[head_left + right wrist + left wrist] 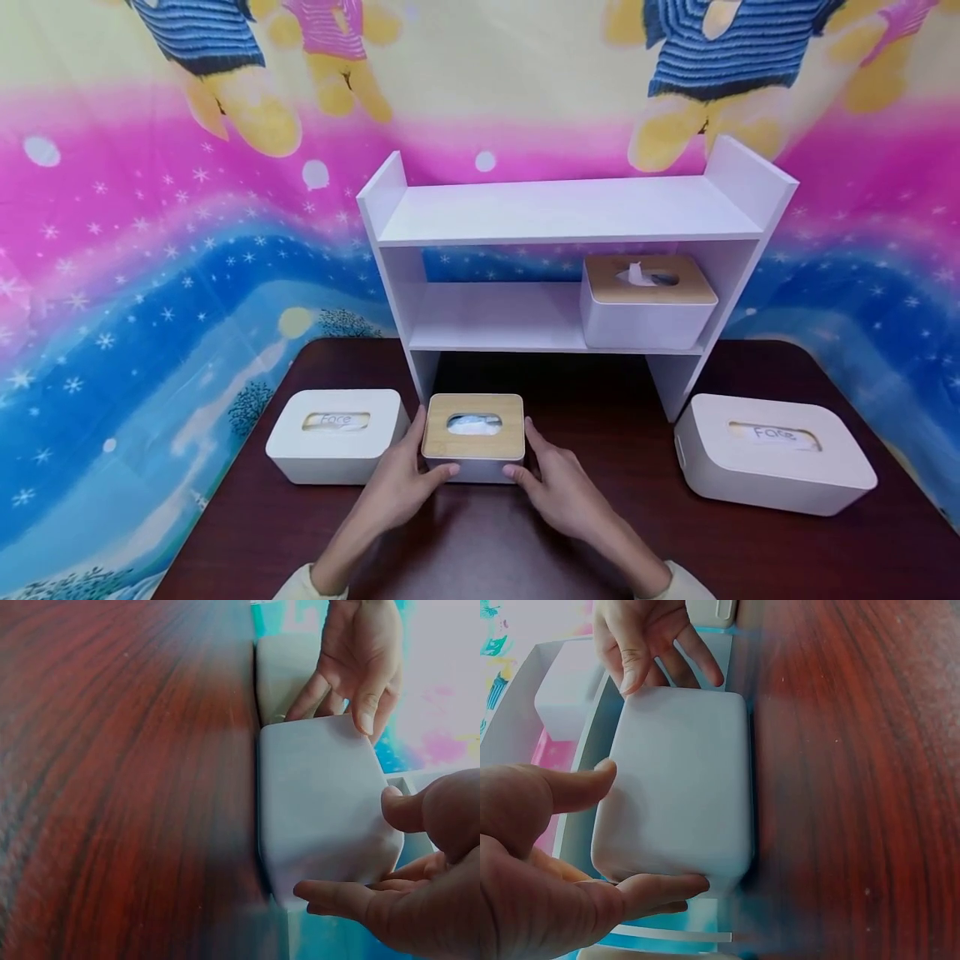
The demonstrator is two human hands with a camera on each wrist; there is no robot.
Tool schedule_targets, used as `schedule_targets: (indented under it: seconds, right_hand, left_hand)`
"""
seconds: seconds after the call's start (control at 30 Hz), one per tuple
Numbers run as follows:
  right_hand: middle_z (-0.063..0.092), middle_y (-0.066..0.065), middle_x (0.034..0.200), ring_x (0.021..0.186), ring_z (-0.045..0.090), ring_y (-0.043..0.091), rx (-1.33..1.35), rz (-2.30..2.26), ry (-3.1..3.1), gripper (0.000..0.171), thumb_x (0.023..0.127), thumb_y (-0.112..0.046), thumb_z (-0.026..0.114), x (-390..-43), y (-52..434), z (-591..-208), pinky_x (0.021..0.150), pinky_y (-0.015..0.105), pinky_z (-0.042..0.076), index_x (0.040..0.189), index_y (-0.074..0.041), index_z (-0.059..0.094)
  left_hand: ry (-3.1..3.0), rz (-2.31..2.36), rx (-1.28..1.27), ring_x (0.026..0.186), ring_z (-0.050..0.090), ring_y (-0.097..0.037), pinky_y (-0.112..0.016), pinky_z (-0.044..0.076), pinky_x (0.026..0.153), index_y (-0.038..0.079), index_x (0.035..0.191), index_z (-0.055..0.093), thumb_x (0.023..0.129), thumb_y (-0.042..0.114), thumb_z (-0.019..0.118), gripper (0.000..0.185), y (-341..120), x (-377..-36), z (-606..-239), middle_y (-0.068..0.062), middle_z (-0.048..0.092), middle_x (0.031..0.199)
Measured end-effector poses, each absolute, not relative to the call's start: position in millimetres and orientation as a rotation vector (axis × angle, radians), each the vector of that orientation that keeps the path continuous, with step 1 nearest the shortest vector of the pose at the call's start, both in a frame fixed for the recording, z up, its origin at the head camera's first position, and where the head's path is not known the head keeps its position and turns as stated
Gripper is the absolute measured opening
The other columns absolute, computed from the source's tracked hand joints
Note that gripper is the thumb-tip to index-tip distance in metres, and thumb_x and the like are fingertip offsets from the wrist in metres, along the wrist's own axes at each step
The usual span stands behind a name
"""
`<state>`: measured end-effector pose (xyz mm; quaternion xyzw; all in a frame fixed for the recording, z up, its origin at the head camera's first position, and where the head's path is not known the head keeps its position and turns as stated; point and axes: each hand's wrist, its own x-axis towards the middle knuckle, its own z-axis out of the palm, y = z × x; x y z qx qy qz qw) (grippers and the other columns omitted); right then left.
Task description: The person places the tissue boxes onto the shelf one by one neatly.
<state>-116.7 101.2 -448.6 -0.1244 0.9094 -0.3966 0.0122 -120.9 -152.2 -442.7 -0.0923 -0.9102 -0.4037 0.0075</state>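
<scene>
The left hand (405, 479) and right hand (561, 482) grip opposite sides of a wood-lidded box (474, 450), tissue (474, 425) inside its slot, in front of the white shelf (495, 312). A shelved box (648, 325) holds tissue too; two white boxes (765, 485) show "Face" packs (776, 435).
</scene>
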Motion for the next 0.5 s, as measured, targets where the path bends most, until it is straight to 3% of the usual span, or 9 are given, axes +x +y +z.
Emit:
schedule_targets:
  seconds: [0.07,0.1,0.13,0.3,0.4,0.5]
  right_hand:
    - [0.076,0.023,0.114,0.081,0.065,0.012,-0.373,-1.24,2.838,0.08,0.103,-0.026,0.075,-116.9,101.1,-449.3,0.087,0.035,0.059,0.164,0.006,0.035]
    - [0.076,0.022,0.11,0.075,0.059,0.01,-0.369,-1.244,2.845,0.079,0.103,-0.026,0.075,-116.9,101.0,-449.6,0.083,0.032,0.056,0.164,0.006,0.036]
    - [0.076,0.021,0.108,0.072,0.055,0.01,-0.369,-1.249,2.849,0.078,0.103,-0.025,0.075,-116.9,100.9,-450.0,0.08,0.031,0.054,0.164,0.006,0.037]
    - [0.074,0.013,0.099,0.069,0.052,0.006,-0.374,-1.274,2.848,0.075,0.103,-0.024,0.075,-116.8,100.4,-450.4,0.081,0.031,0.052,0.162,0.006,0.04]
    - [0.057,-0.002,0.075,0.055,0.036,0.004,-0.353,-1.282,2.82,0.076,0.104,-0.024,0.073,-117.1,99.9,-450.6,0.08,0.03,0.051,0.164,0.005,0.036]
    - [0.055,-0.004,0.073,0.054,0.034,0.003,-0.345,-1.288,2.827,0.075,0.104,-0.023,0.073,-116.6,99.4,-451.3,0.08,0.03,0.051,0.163,0.006,0.038]
  left_hand:
    - [-2.831,-1.286,-0.267,0.149,0.05,-0.042,-0.056,0.048,0.117,-0.006,0.166,0.029,0.096,0.028,0.083,0.095,-151.9,-121.3,-444.2,-0.03,0.043,0.165]
    - [-2.827,-1.297,-0.256,0.149,0.05,-0.041,-0.056,0.048,0.117,-0.006,0.166,0.03,0.097,0.025,0.082,0.092,-151.6,-121.5,-444.8,-0.029,0.045,0.165]
    - [-2.826,-1.341,-0.217,0.149,0.05,-0.041,-0.059,0.047,0.117,-0.005,0.165,0.033,0.095,0.02,0.084,0.09,-149.2,-120.5,-440.3,-0.027,0.046,0.165]
    - [-2.825,-1.369,-0.167,0.144,0.058,-0.034,-0.05,0.055,0.11,-0.004,0.162,0.04,0.096,0.012,0.082,0.08,-148.5,-120.9,-438.4,-0.024,0.056,0.158]
    - [-2.826,-1.398,-0.156,0.139,0.063,-0.034,-0.045,0.06,0.104,-0.006,0.16,0.043,0.096,0.009,0.081,0.076,-149.1,-120.7,-436.0,-0.025,0.057,0.156]
    - [-2.824,-1.441,-0.149,0.135,0.065,-0.037,-0.041,0.062,0.099,-0.009,0.159,0.044,0.096,0.005,0.08,0.073,-150.0,-121.5,-434.8,-0.028,0.056,0.155]
